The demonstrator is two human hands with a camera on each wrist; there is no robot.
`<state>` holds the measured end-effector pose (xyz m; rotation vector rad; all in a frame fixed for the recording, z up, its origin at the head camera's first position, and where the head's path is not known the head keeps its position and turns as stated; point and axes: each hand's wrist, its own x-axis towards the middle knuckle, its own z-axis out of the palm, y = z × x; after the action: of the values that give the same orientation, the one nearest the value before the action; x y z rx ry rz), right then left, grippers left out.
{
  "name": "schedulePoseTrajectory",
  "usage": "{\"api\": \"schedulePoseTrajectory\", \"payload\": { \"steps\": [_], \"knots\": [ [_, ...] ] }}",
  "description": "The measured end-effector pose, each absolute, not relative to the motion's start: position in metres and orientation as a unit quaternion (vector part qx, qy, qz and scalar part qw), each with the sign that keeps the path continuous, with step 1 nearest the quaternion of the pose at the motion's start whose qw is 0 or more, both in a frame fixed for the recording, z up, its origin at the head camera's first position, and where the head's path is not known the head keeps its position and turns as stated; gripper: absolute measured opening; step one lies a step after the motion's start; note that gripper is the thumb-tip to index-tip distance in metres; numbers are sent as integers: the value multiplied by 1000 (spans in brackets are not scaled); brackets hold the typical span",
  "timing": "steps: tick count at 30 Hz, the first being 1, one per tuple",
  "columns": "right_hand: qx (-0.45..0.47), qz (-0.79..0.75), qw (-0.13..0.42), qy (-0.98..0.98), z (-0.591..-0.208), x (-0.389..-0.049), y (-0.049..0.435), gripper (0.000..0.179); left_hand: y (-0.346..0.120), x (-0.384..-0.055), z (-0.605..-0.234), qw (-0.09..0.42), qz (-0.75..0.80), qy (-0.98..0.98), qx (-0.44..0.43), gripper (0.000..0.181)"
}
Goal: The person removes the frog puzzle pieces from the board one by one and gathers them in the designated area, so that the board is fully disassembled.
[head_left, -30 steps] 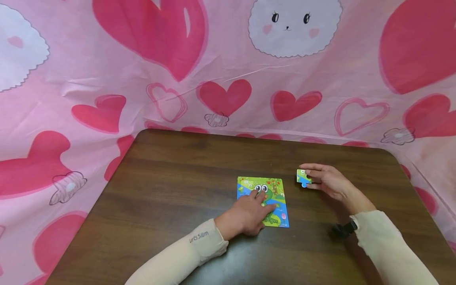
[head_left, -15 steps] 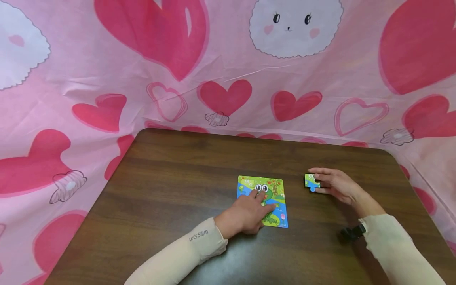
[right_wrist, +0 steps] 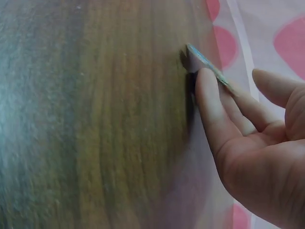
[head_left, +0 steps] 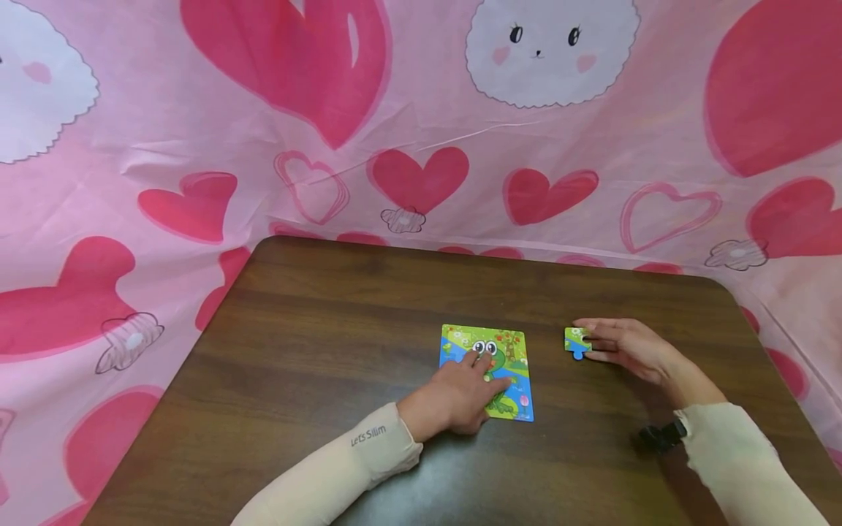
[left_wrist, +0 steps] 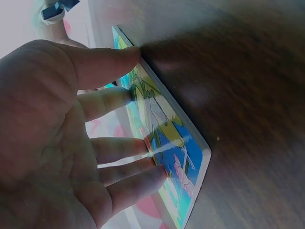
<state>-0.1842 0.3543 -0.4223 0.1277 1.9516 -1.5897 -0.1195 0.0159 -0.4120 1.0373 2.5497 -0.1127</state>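
A square jigsaw puzzle (head_left: 520,365) with a frog picture in green and blue lies flat on the table. My left hand (head_left: 457,394) rests on it from the lower left, fingers spread over the frog. In the left wrist view the fingertips touch the puzzle's face (left_wrist: 171,133), and the thumb lies at its edge. To the right, my right hand (head_left: 634,351) holds a small puzzle piece (head_left: 577,341) between its fingers, green with white flowers and a blue tab. The right wrist view shows this piece (right_wrist: 205,62) edge-on, close over the table.
A dark wooden table (head_left: 329,329) with rounded far corners is under both hands. Pink cloth (head_left: 421,109) printed with hearts hangs behind and along the left and right sides. A black strap (head_left: 661,436) sits on the right wrist.
The right hand has moved right and a little nearer, away from the puzzle, carrying the piece. My left hand stays where it was on the puzzle.
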Motion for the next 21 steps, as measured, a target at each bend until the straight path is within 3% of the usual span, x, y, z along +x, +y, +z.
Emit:
{"api": "schedulePoseTrajectory", "payload": {
  "steps": [10,21],
  "knots": [
    [-28,-579,226,783,-418,-179,358,61,16,-120,-414,183,-40,911,369,64],
    [-22,-591,220,776,-416,-179,365,57,17,-120,-415,189,-31,908,373,63]
  ]
}}
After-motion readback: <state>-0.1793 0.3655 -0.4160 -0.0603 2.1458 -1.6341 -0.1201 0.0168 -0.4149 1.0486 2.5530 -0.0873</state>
